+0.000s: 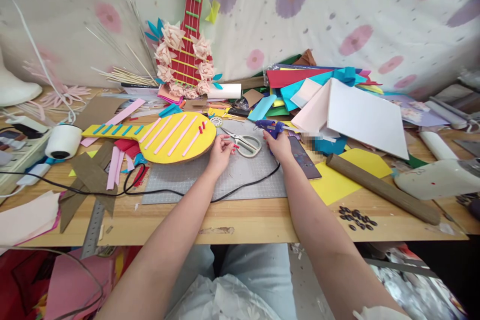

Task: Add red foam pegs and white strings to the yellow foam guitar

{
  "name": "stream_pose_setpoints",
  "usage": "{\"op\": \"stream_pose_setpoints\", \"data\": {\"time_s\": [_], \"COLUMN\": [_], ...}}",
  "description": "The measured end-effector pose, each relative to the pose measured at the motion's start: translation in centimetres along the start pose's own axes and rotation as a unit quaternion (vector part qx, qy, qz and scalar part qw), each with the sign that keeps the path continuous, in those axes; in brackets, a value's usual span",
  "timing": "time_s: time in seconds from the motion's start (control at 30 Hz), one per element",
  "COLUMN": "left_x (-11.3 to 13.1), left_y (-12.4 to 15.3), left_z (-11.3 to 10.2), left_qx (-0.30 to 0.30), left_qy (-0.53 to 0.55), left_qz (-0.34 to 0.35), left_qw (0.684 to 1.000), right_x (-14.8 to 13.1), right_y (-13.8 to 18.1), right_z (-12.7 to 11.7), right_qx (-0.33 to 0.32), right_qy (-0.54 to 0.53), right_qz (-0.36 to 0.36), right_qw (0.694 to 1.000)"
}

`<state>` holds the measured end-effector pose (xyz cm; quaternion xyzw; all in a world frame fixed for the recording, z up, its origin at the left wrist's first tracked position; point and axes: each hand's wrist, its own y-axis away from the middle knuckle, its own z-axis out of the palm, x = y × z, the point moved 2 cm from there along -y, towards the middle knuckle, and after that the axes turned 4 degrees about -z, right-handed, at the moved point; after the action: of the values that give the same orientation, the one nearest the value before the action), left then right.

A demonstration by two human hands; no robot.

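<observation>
Between the fingertips of my left hand [222, 152] is a small red roll [236, 146], like the red pieces stuck on the yellow paper instrument [168, 141]. That lute-shaped piece lies just left of the hand, with pink strips across its body and blue ones on its neck. My right hand [278, 145] is closed around a blue hot glue gun [270, 126], its nozzle pointing left. Scissors [249, 145] with pale handles rest on the grey cutting mat [240, 180] between my hands. Right of the glue gun lies a phone [303, 160].
A red paper guitar [191, 45] with paper flowers leans at the back. Coloured sheets and a white board [363, 117] are piled back right. A brown roll [382, 190] and black beads [356, 218] lie at right. A black cable [161, 191] crosses the mat.
</observation>
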<state>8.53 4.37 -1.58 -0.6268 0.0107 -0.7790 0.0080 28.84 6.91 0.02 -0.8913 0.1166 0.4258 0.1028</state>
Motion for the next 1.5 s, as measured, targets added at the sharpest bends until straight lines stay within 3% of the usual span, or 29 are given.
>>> {"op": "stream_pose_setpoints", "data": {"time_s": [0.17,0.43,0.57,0.67,0.8,0.87,0.97,1.1,1.23,1.5], "left_x": [0.0,-0.2,-0.1,0.9,3.8,5.4,7.5,9.3,10.3,13.4], "left_y": [0.0,-0.2,0.1,0.6,1.3,1.4,1.3,1.0,0.7,1.4], "left_z": [0.0,0.2,0.5,0.5,-0.3,-0.9,-1.7,-3.0,-4.4,-4.9], "left_qx": [-0.001,0.004,0.01,0.001,-0.111,-0.16,-0.204,-0.187,-0.153,-0.167], "left_qy": [-0.001,-0.023,-0.047,-0.041,-0.068,-0.103,-0.161,-0.233,-0.304,-0.47], "left_qz": [-0.004,-0.002,-0.002,-0.001,0.002,-0.006,-0.009,0.026,0.057,0.083], "left_qw": [1.0,1.0,0.999,0.999,0.991,0.982,0.965,0.954,0.939,0.863], "right_x": [-0.9,-1.1,-1.8,-2.8,-5.0,-6.5,-8.4,-9.7,-10.3,-12.3], "right_y": [0.3,1.1,2.0,3.2,5.4,6.0,6.1,5.1,4.7,5.1], "right_z": [0.3,0.0,-2.1,-4.3,-5.0,-4.1,-2.2,-0.3,0.8,3.0], "right_qx": [0.035,-0.001,0.005,-0.063,-0.174,-0.215,-0.249,-0.287,-0.278,-0.263], "right_qy": [0.105,0.147,0.216,0.258,0.155,0.044,-0.078,-0.125,-0.15,-0.169], "right_qz": [-0.046,-0.046,-0.073,-0.061,-0.112,-0.152,-0.155,-0.13,-0.119,-0.201], "right_qw": [0.993,0.988,0.974,0.962,0.966,0.964,0.953,0.941,0.941,0.928]}}
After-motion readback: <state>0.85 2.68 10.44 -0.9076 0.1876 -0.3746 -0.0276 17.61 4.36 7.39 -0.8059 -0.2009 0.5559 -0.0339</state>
